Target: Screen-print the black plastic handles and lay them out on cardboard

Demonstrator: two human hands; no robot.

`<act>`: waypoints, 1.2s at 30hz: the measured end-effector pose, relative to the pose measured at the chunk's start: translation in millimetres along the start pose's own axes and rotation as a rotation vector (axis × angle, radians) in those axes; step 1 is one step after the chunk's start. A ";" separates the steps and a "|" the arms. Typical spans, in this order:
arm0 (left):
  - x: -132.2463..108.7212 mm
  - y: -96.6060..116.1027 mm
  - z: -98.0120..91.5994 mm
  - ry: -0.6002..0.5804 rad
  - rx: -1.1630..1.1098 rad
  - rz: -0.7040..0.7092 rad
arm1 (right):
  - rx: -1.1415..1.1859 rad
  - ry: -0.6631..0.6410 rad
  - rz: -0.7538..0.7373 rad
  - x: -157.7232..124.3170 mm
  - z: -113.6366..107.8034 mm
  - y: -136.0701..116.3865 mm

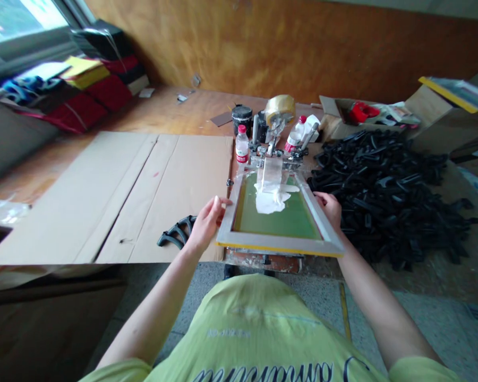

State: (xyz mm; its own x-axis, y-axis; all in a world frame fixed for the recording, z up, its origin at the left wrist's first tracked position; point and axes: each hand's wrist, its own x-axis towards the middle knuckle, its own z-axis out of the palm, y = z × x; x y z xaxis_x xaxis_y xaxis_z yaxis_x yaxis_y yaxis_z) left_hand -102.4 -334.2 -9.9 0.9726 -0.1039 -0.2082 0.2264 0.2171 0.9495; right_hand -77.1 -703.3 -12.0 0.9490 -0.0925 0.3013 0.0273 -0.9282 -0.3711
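Observation:
A screen-printing frame (pixel 227 231) with green mesh (pixel 258 225) is in front of me, attached to a metal clamp (pixel 279 159) at its far end. White ink (pixel 271 201) lies on the mesh below a pale, ink-smeared squeegee (pixel 271 174). My left hand (pixel 207 220) is closed on the frame's left side, thumb on top. On the right side, my right hand (pixel 330 209) grips the frame's edge, with some fingers hidden. Just left of my left hand, black curved plastic parts (pixel 178 232) rest on a cardboard sheet (pixel 195 159). What lies beneath the frame is hidden.
A large pile of black plastic parts (pixel 382 196) spreads at right. Behind the frame are a red-capped bottle (pixel 242 145), another bottle (pixel 295 138), a black-lidded tub (pixel 241 118) and a tape roll (pixel 280 110). An open carton (pixel 332 114) stands behind the pile.

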 end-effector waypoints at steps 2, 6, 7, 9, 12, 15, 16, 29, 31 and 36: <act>-8.4 -37.1 -4.3 -0.013 0.048 -0.132 | 0.016 0.042 -0.041 22.2 -5.3 -11.4; -3.8 -96.4 -2.7 0.005 0.081 -0.242 | -0.061 -0.095 -0.287 46.2 14.3 -69.1; -0.7 -105.6 -2.2 0.015 0.097 -0.241 | -0.112 -0.156 -0.318 46.8 21.8 -82.8; 4.8 -116.7 -2.2 0.021 0.129 -0.241 | -0.189 -0.270 -0.326 41.1 35.1 -101.7; 8.4 -120.6 -4.1 0.002 0.132 -0.272 | -0.252 -0.415 -0.312 18.4 44.1 -107.8; 8.4 -121.0 -5.9 -0.009 0.129 -0.291 | -0.285 -0.495 -0.388 -9.9 38.5 -99.1; 8.2 -121.8 -6.3 -0.008 0.131 -0.290 | -0.281 -0.518 -0.437 -17.2 34.5 -95.7; 3.3 -108.8 -1.3 0.016 0.049 -0.287 | -0.199 -0.476 -0.602 -27.3 33.1 -84.5; 2.5 -105.7 -0.3 0.019 0.032 -0.294 | -0.184 -0.519 -0.614 -31.3 29.5 -83.2; -1.2 -84.9 -1.6 0.028 0.053 -0.319 | -0.152 -0.387 -0.394 14.5 19.4 -106.0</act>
State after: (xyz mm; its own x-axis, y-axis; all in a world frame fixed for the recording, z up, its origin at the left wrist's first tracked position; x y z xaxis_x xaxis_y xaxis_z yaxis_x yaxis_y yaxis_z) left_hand -122.7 -350.9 -90.7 0.8544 -0.1315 -0.5027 0.5174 0.1266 0.8463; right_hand -60.2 -599.3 14.7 0.9228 0.3835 0.0368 0.3843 -0.9098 -0.1569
